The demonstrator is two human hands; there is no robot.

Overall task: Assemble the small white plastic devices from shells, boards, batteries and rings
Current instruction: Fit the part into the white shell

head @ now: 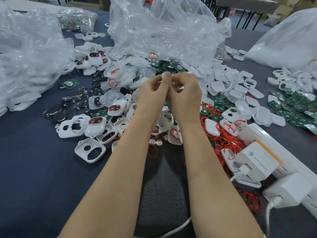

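Both hands, left hand [152,91] and right hand [186,92], pinch a mostly hidden white part [180,87] with curled fingers; a slackened pinch could lose it among the loose shells [165,118] beneath the fingertips.

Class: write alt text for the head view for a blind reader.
The left hand and right hand pinch a small white part above a dark table strewn with white shells, green boards, coin batteries, red rings and plastic bags.

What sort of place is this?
Probably a small hand-assembly workshop: loose heaps of white shells, green circuit boards and coin batteries cover the table, beside clear bags of bulk parts.
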